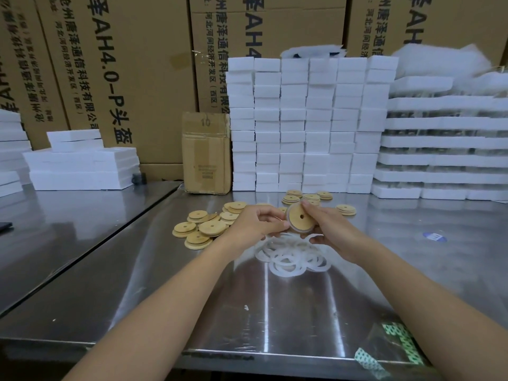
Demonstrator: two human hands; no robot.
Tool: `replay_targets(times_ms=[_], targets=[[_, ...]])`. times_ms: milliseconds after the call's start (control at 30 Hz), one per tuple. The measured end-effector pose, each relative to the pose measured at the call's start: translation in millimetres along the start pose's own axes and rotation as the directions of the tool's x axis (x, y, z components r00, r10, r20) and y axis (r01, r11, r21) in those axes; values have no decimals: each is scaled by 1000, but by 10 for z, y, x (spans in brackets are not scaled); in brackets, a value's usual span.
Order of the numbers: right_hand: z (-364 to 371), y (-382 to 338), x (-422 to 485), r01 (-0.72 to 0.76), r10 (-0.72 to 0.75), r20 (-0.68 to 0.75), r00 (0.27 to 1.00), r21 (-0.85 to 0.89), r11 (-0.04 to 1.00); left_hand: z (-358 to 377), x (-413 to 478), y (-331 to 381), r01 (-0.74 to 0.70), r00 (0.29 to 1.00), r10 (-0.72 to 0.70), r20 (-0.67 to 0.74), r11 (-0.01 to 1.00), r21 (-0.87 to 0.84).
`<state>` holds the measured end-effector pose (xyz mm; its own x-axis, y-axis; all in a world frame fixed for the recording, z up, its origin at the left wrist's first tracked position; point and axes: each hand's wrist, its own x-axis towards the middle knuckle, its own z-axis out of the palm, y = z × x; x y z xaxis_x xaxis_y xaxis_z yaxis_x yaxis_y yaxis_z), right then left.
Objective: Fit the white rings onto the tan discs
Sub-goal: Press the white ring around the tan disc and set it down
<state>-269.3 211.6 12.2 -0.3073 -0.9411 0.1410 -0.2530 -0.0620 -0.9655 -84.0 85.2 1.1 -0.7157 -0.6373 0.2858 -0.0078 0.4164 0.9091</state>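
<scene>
**Head view: a white ring being seated on a tan disc, held over the table.**

Both hands hold one tan disc point(301, 218) on edge above the heap of white rings point(291, 257) on the steel table point(192, 298). The left hand point(257, 224) has its fingers point(266, 213) curled in, pinching the disc's left edge. The right hand point(328, 229) pinches its top and lower right edge. A pale band point(298, 230) along the lower rim looks like a ring partly on, but whether it sits all round cannot be told. Loose discs point(203, 228) lie to the left and beyond. The step likely goes best with one pinch anchoring the seated part while the other fingers walk round the rim, stretching evenly and leaving no twist.
</scene>
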Motion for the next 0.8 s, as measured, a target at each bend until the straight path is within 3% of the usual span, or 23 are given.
replay_targets(times_ms=[67, 233, 367, 533, 600, 667, 733, 800], targets=[[-3, 24, 14, -7, 7, 0, 1000, -16, 1000, 4, -10, 11, -2, 1000, 2, -6, 1000, 11], [37, 74, 4, 137, -148, -51, 988, -176, 975, 63, -51, 37, -55, 998, 55, 12, 998, -32], [39, 83, 0, 158, -166, -33, 986, -171, 972, 44, -56, 41, -60, 998, 60, -4, 997, -54], [-146, 168, 156, 169, -272, -361, 892, -293, 941, -3, -14, -2, -41, 992, 43, -121, 999, 14], [-302, 236, 221, 82, -268, -449, 852, -392, 916, -31, 25, -36, -36, 970, 55, -235, 996, 85], [-456, 349, 270, -93, -198, -497, 845, -502, 860, -85, 50, -88, -15, 938, 122, -326, 950, 311], [-578, 487, 276, -305, -86, -512, 855, -628, 716, -146, 26, -122, 45, 922, 183, -340, 824, 564], [-673, 574, 251, -433, -19, -538, 843, -697, 571, -194, -4, -137, 92, 916, 208, -342, 721, 687]])
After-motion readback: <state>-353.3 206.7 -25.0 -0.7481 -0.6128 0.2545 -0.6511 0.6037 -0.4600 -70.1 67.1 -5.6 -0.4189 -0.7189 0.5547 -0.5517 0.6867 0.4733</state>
